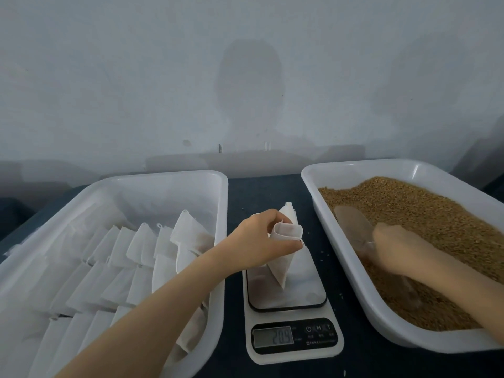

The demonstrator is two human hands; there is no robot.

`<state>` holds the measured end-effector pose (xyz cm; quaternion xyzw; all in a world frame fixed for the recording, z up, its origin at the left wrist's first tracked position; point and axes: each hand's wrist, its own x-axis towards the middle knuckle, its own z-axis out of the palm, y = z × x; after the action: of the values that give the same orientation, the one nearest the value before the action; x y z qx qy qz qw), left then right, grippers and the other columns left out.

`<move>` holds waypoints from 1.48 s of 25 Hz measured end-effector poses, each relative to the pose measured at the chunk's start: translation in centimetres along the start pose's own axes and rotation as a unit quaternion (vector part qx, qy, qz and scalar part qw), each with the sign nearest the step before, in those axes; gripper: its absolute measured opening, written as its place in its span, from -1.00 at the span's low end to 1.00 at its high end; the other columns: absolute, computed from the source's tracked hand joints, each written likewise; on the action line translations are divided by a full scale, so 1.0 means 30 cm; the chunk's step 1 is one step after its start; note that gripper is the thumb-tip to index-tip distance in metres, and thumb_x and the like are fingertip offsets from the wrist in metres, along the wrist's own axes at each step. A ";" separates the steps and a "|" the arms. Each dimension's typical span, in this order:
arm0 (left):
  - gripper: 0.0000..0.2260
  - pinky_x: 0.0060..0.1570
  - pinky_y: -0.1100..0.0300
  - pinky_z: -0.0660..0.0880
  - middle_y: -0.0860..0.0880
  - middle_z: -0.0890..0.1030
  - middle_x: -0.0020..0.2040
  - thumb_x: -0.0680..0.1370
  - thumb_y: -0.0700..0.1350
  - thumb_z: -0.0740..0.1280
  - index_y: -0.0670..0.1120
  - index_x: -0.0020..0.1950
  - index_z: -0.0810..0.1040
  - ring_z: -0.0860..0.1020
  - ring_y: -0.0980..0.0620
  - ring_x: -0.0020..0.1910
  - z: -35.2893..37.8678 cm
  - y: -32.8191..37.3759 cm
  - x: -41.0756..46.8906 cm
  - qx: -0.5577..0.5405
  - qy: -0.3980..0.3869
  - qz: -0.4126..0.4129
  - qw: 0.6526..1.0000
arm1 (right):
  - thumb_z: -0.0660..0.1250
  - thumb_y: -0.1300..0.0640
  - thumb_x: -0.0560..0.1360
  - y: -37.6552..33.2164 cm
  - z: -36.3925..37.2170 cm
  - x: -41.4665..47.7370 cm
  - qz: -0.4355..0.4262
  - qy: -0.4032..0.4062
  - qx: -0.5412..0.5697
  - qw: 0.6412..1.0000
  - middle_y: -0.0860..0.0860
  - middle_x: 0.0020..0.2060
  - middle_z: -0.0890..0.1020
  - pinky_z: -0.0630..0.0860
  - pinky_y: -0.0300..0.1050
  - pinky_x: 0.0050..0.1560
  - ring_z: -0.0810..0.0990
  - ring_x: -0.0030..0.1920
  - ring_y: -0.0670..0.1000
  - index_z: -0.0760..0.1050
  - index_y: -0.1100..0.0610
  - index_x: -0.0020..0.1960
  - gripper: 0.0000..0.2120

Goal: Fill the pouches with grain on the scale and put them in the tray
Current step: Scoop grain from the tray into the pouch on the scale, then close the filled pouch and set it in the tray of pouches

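My left hand (263, 240) pinches the open top of a white pouch (283, 257) and holds it upright, its lower corner on the steel plate of the scale (289, 296). The scale's display (273, 336) shows digits. My right hand (401, 242) grips a clear scoop (353, 223) that lies in the brown grain (425, 214) of the white tray on the right (354, 170). The scoop and hand look blurred. The white tray on the left (163, 177) holds several white pouches (131, 257) in rows.
The trays and scale stand on a dark tabletop (267, 192), with a pale wall behind. A few spilled grains (341, 296) lie on the table beside the scale. The two trays flank the scale closely.
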<state>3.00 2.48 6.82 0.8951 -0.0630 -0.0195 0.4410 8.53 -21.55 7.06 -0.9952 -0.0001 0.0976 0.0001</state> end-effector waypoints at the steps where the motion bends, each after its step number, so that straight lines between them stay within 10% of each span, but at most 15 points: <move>1: -0.70 0.03 0.14 0.59 0.16 0.55 0.05 0.41 0.16 0.43 0.16 0.06 0.45 0.55 0.11 0.03 0.001 -0.002 0.001 0.000 0.000 -0.001 1.000 | 0.22 0.06 0.57 -0.001 -0.013 -0.013 -0.012 0.040 -0.047 0.998 0.07 -0.12 0.54 0.45 -0.14 -0.27 0.56 -0.16 0.05 0.36 0.23 0.19 -0.71; 4: -0.74 0.00 0.19 0.58 0.17 0.54 0.04 0.39 0.19 0.43 0.22 -0.01 0.44 0.56 0.13 0.00 0.004 -0.005 0.000 -0.001 0.002 -0.002 1.000 | 0.18 -0.03 0.58 -0.047 -0.068 -0.079 -0.169 0.217 -0.048 0.960 -0.06 -0.13 0.49 0.40 -0.24 -0.30 0.49 -0.20 -0.06 0.41 0.09 0.12 -0.78; 9: -0.75 0.07 0.15 0.56 0.18 0.58 0.00 0.44 0.12 0.43 0.13 0.04 0.48 0.56 0.19 0.01 0.002 0.004 -0.005 0.009 0.018 0.022 1.000 | 0.16 -0.17 0.54 -0.210 -0.083 -0.172 -0.368 0.122 0.144 0.911 -0.19 -0.29 0.46 0.35 -0.30 -0.36 0.47 -0.32 -0.21 0.44 -0.13 0.07 -0.81; 14: -0.73 0.13 0.14 0.54 0.13 0.57 0.07 0.48 0.00 0.42 0.07 0.13 0.46 0.53 0.15 0.09 -0.005 0.007 -0.003 0.015 0.008 0.018 1.000 | 0.24 -0.13 0.53 -0.231 -0.057 -0.106 -0.361 0.017 0.230 0.903 -0.12 -0.47 0.51 0.35 -0.33 -0.47 0.45 -0.49 -0.20 0.58 -0.08 0.04 -0.79; 21: -0.60 -0.16 0.42 0.42 0.10 0.53 0.02 0.52 -0.24 0.30 0.09 0.29 0.38 0.53 0.12 0.02 -0.026 0.004 0.001 -0.047 0.011 -0.023 0.999 | 0.33 0.13 0.53 -0.215 -0.035 -0.090 -0.346 0.139 0.284 0.883 -0.26 -0.45 0.54 0.32 -0.57 -0.31 0.47 -0.32 -0.43 0.62 0.03 -0.07 -0.91; 27: -0.77 -0.20 0.48 0.38 0.18 0.52 -0.12 0.52 -0.06 0.39 0.08 0.16 0.52 0.52 0.21 -0.16 -0.033 0.001 -0.007 0.057 0.040 -0.004 0.998 | 0.28 0.21 0.55 -0.190 -0.023 -0.067 -0.333 0.168 0.311 0.874 -0.16 -0.18 0.60 0.32 -0.57 -0.18 0.50 -0.18 -0.34 0.43 -0.02 0.27 -0.68; 31: -0.82 -0.32 0.53 0.37 0.12 0.53 -0.32 0.51 -0.08 0.41 0.12 -0.26 0.51 0.47 0.29 -0.38 -0.084 0.014 -0.013 0.076 0.081 0.005 0.994 | 0.30 0.25 0.53 -0.195 -0.018 -0.059 -0.317 0.213 0.349 0.856 -0.08 -0.16 0.63 0.35 -0.50 -0.14 0.54 -0.16 -0.20 0.53 0.07 0.16 -0.77; 37: -0.91 -0.27 0.50 0.42 0.08 0.59 -0.22 0.52 -0.04 0.39 0.08 -0.17 0.54 0.54 0.18 -0.25 -0.089 0.018 -0.026 0.105 0.057 -0.018 0.993 | 0.30 0.24 0.54 -0.195 -0.017 -0.070 -0.340 0.198 0.315 0.864 -0.10 -0.21 0.62 0.33 -0.55 -0.20 0.48 -0.18 -0.37 0.55 0.07 0.11 -0.82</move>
<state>2.42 4.36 8.88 0.9372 -0.0232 0.0299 0.3466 6.56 -15.70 7.97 -0.8789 -0.3074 -0.1129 0.3468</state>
